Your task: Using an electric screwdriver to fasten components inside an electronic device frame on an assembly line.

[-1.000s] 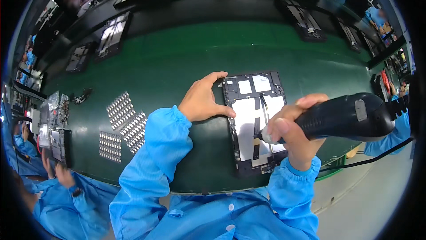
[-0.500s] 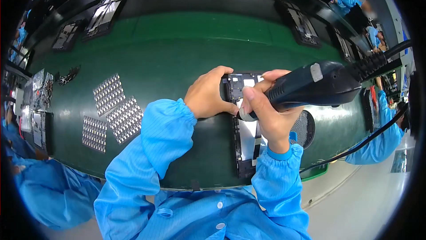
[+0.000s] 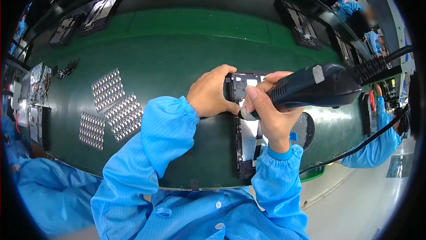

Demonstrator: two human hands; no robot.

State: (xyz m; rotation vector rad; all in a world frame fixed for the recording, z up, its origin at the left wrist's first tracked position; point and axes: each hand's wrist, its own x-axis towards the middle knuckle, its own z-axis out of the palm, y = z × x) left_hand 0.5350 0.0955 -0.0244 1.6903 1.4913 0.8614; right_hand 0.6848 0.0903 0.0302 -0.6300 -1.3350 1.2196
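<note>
In my right hand (image 3: 277,122) is a black electric screwdriver (image 3: 315,87), held tilted with its thick cable running off to the right. The tool's nose points down at the left side of a black device frame (image 3: 246,169), an open flat housing with white and silver parts inside. My left hand (image 3: 212,93) grips this frame at its upper left edge, thumb close to the screwdriver's nose. The bit tip is hidden by the nose and fingers. Behind my right wrist lies a round dark dish (image 3: 306,129) of small grainy parts.
Sheets of small square parts (image 3: 108,90) lie on the green tabletop (image 3: 177,49) at left, near bagged parts (image 3: 40,82). More device frames (image 3: 298,25) stand along the far edge. A black cord (image 3: 355,147) hangs at right. A co-worker's blue sleeve (image 3: 377,140) shows there.
Both hands, the frame and the screwdriver stay almost in place. The view has shifted slightly.
</note>
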